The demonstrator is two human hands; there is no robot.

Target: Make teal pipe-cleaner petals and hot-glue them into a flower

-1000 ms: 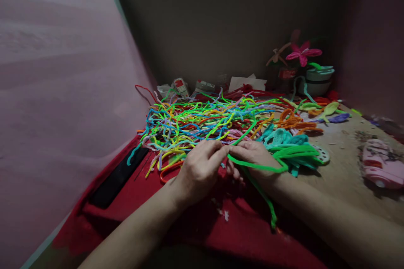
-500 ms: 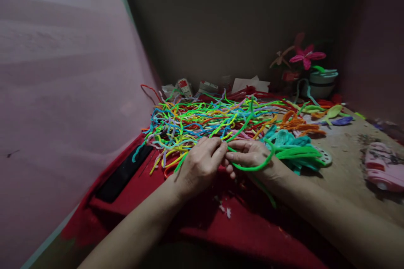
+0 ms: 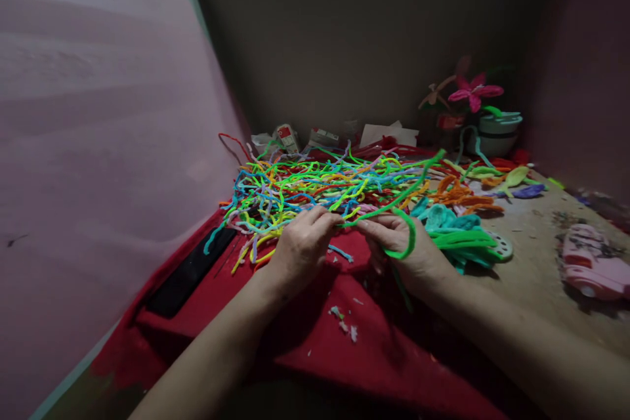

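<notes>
Both hands have eased slightly apart since half a second ago, and the upper end of the green strand [image 3: 396, 201] now leans farther right. Left hand [image 3: 306, 241] and right hand [image 3: 401, 246] pinch it at their fingertips, above the worktop [image 3: 534, 236], with a green loop [image 3: 412, 236] over the right one. Red cloth [image 3: 384, 348] covers the near part, strewn with lint [image 3: 353, 333]; bare tan surface shows at right. Coloured strands [image 3: 315, 185] heap beyond. Dim room: pale pink wall [image 3: 98, 125] left, dark wall [image 3: 364, 33] behind.
</notes>
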